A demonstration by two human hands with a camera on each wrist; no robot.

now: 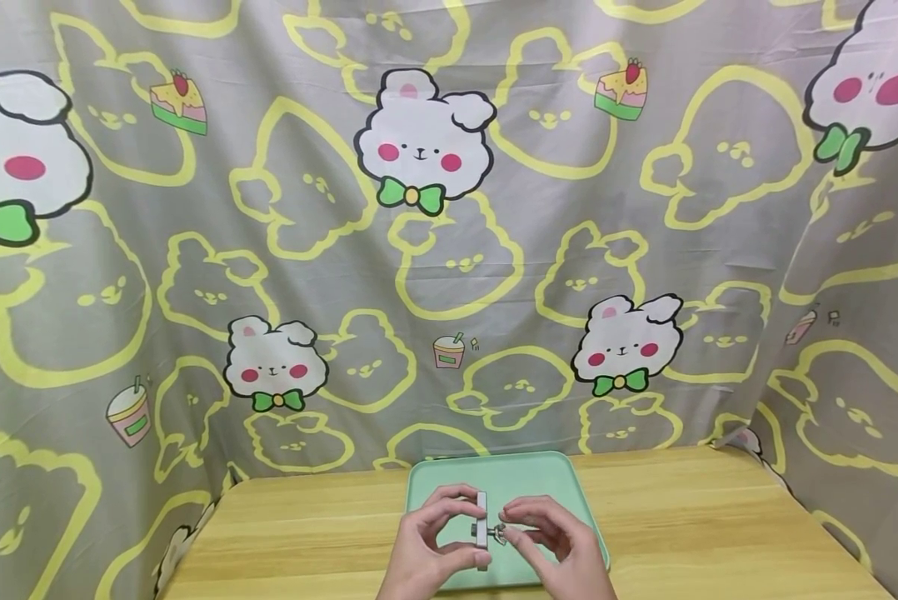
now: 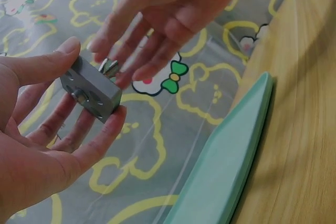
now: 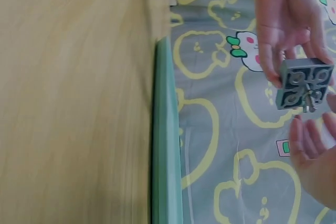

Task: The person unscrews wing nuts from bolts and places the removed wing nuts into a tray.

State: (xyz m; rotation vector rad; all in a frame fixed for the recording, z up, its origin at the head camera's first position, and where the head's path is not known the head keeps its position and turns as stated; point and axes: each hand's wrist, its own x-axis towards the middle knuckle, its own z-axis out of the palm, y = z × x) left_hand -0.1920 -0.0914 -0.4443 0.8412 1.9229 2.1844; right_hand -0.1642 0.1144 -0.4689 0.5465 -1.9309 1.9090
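Observation:
My left hand (image 1: pixel 437 537) grips a grey square metal block (image 1: pixel 482 529) by its edges, between thumb and fingers, above the green tray. In the right wrist view the block's face (image 3: pixel 306 83) shows round recesses near its corners. A bolt runs through its middle, with a wing nut (image 1: pixel 499 533) on the side facing my right hand; the bolt's head (image 2: pixel 80 97) shows on the opposite face. My right hand (image 1: pixel 557 546) is beside the wing nut, fingers loosely spread and fingertips right by its wings.
A light green tray (image 1: pixel 539 475) lies on the wooden table (image 1: pixel 689 525) beneath both hands. Behind the table hangs a grey curtain (image 1: pixel 449 250) printed with yellow outlines and white cartoon bears; it also runs along both sides.

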